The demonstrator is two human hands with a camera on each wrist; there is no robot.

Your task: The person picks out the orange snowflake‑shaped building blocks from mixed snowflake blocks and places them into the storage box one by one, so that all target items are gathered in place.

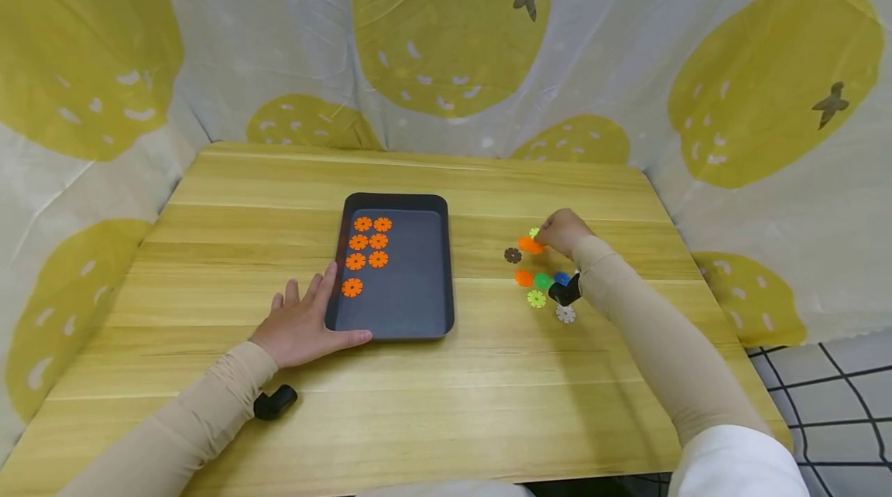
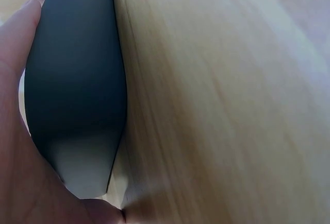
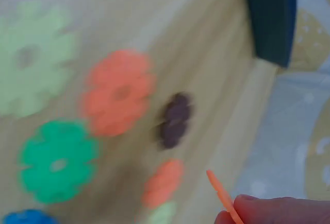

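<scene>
A dark grey rectangular tray (image 1: 418, 272) lies on the table, with several orange flower-shaped plastic discs (image 1: 355, 261) in two columns at its left side. My left hand (image 1: 300, 330) rests against the tray's near left corner, fingers extended along the side and thumb at the front edge. At the right, my right hand (image 1: 566, 232) pinches an orange disc (image 3: 221, 195) by its edge, just above a group of loose discs. Among these are a brown disc (image 1: 512, 255), a green disc (image 1: 542, 282), a blue disc (image 1: 561, 278) and a yellow-green disc (image 1: 536, 299).
A white disc (image 1: 566, 314) lies nearest me in the loose group. The wooden table (image 1: 209, 249) bears everything, and a white curtain with yellow fruit prints (image 1: 446, 25) stands behind it. Black wrist cameras hang under both wrists.
</scene>
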